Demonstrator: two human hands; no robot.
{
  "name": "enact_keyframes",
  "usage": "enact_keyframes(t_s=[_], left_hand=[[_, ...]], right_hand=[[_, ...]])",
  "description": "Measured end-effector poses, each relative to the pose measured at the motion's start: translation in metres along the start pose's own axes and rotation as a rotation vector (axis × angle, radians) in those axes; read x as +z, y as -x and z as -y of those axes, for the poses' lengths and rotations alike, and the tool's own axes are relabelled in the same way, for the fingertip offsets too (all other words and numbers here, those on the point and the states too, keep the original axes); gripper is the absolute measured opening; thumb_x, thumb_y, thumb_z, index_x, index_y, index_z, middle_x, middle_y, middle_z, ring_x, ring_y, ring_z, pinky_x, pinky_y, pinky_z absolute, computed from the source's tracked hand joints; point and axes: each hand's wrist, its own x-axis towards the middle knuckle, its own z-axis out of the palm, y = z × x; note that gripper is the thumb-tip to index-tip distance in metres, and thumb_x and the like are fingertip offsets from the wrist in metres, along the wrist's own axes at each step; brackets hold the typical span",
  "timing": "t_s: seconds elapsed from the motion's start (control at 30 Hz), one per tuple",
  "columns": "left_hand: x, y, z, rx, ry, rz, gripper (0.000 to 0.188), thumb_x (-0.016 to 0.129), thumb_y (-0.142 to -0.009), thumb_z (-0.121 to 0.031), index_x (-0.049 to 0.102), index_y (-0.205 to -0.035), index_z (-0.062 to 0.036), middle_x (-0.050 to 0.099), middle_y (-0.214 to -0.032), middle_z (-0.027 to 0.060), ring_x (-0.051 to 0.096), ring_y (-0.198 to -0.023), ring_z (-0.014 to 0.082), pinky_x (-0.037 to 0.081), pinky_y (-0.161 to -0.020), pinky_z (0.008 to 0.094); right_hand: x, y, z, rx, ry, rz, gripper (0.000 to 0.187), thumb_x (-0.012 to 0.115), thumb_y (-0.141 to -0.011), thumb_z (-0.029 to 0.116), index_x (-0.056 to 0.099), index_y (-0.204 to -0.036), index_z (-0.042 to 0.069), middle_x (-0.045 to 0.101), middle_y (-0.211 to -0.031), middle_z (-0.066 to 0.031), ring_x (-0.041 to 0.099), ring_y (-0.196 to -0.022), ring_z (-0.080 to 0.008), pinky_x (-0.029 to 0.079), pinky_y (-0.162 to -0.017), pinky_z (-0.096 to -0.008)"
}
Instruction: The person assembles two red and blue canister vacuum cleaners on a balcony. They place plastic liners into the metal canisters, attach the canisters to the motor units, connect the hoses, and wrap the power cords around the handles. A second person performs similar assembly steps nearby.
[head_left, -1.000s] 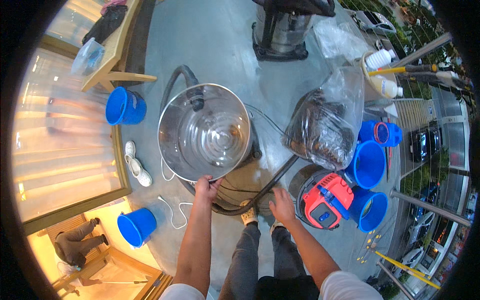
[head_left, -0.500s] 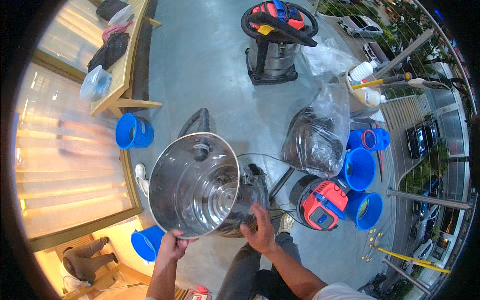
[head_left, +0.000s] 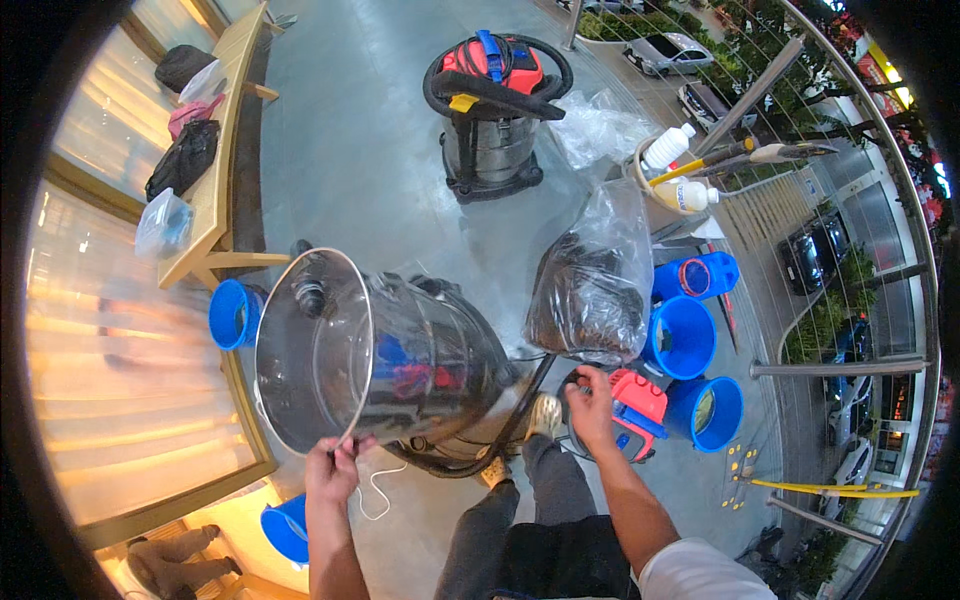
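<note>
A shiny metal vacuum drum [head_left: 425,350] lies tipped over, its round mouth facing left and its wheeled base toward the right. My left hand [head_left: 333,470] is closed on the lower edge of the drum's rim. A hose fitting shows inside the drum near the mouth. My right hand [head_left: 592,405] is off the drum, with fingers loosely bent and apart, over the left side of a red and blue vacuum head [head_left: 640,405]. I see nothing held in it. A black hose [head_left: 520,420] curves below the drum, close to my shoes.
Another wet vacuum [head_left: 490,130] stands upright ahead. A clear bag of dark material [head_left: 590,290] sits right of the drum, near blue buckets [head_left: 683,338] and a bin with bottles [head_left: 655,200]. A wooden bench [head_left: 215,220] lines the left; a cable railing [head_left: 840,370] bounds the right.
The drum has tipped further over, its mouth turning left. My right hand has left the drum's side and moved right to the red vacuum head. My left hand stays on the rim.
</note>
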Motion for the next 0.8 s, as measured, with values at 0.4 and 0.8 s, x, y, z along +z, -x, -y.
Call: enact_keyframes(t_s=[0.4,0.8], left_hand=[[0.081,-0.288,0.057,0.253,0.338,-0.313,0.026,0.037,-0.083,-0.004,0.045,-0.099,0.0157,0.051,-0.097,0.0243,0.057,-0.073,0.026,0.056,-0.058,0.0206],[0.047,-0.287,0.186,0.197,0.157,-0.354,0.023,0.034,-0.077,-0.005,0.047,-0.088,0.0101,0.057,-0.077,0.0196,0.054,-0.051,0.0187,0.051,-0.044,0.0212]], right_hand=[[-0.08,-0.267,-0.216,0.091,0.398,-0.124,0.046,0.061,-0.068,0.015,0.048,-0.109,-0.002,0.047,-0.112,-0.0206,0.049,-0.1,-0.0338,0.04,-0.084,-0.0378],[-0.078,-0.484,-0.317,0.573,-0.085,-0.115,0.084,0.064,-0.067,0.01,0.014,-0.134,-0.002,0.04,-0.124,-0.0242,0.04,-0.115,-0.0331,0.035,-0.095,-0.0394]])
